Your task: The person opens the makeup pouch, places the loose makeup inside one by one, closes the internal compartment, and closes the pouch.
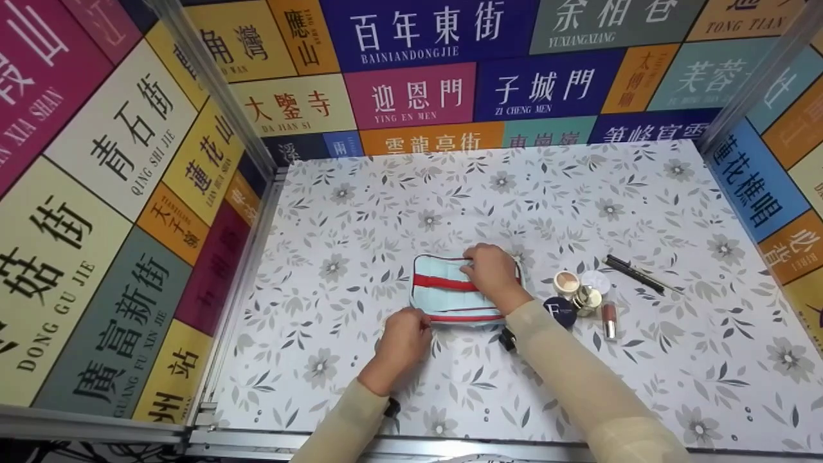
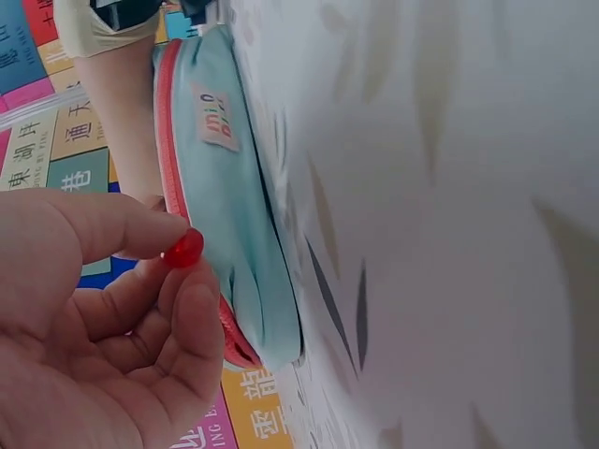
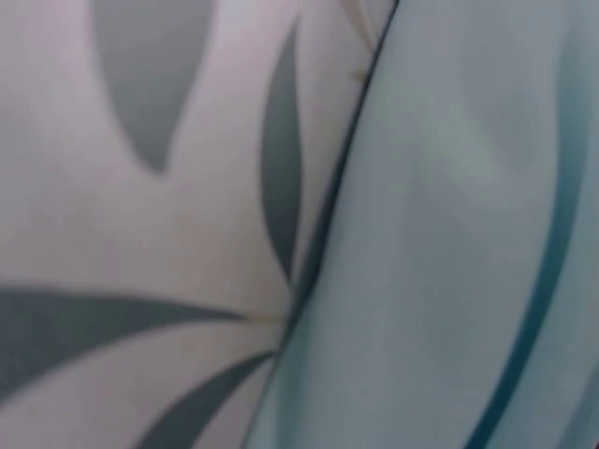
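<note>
Left fingers (image 2: 131, 227) pinch a red bead (image 2: 184, 248) — beside the pouch (image 2: 217, 187); right fingers (image 1: 479, 253) over it — grip unclear.

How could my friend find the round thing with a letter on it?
On the flowery tabletop, find the pale blue pouch with red trim. Right of it sits a bunch of small cosmetics; the dark disc is the only one showing a big pale F.
</note>
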### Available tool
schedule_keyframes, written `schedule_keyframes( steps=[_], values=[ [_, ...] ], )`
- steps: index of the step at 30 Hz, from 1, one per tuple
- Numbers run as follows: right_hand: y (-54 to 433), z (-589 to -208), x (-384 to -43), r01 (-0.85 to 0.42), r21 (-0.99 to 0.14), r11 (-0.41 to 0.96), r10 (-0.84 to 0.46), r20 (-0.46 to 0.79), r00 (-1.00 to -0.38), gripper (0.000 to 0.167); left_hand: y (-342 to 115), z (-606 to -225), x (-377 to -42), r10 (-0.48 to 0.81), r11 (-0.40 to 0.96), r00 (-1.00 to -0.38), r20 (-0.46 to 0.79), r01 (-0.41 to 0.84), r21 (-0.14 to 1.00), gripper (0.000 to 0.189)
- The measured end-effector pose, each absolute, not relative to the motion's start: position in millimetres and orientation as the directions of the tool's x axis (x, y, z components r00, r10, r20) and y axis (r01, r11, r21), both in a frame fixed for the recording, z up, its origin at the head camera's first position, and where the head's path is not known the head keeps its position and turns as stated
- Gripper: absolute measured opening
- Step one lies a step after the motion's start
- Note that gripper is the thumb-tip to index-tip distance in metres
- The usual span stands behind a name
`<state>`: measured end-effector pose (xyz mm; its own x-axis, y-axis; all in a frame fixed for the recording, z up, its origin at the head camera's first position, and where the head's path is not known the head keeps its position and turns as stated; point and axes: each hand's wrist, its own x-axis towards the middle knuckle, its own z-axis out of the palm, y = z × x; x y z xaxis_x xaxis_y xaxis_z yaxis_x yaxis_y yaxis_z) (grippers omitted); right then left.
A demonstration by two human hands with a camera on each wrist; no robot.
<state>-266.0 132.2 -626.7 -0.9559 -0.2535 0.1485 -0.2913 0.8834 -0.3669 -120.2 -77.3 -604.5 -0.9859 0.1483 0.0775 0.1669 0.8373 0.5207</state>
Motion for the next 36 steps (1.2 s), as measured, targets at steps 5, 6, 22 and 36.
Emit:
schedule_keyframes(
  steps=[5, 6, 22, 36],
  values=[
    [132.1, -628.5, -266.3, -0.294, -0.367, 0.882, -0.252, 0.159, -0.955, 0.024, -74.1, -604.9, -119.8, 0.138, 0.824, -0.988, 0.062, 0.15, 0.546, 0.007],
    [131.9, -628.6, -266.2, -0.293, -0.368, 0.882, -0.252, 0.156, -0.955, 0.024, -73.5, -605.1, -119.5, 0.137, 0.823, -0.989, 0.058, 0.146, 0.549, 0.008],
    [131.3, -626.1, -265.4, -0.26, -0.364, 0.894, -0.236, 0.111, -0.965, 0.026, -55.3, -603.6, -116.4, 0.175, 0.839, -0.979, 0.108, 0.206, 0.503, 0.008],
    [132.2, -627.5, -263.2, -0.302, -0.367, 0.88, -0.248, 0.188, -0.95, 0.022, -40.4, -602.2, -114.0, 0.221, 0.836, -0.966, 0.136, 0.259, 0.484, 0.013]
  ],
)
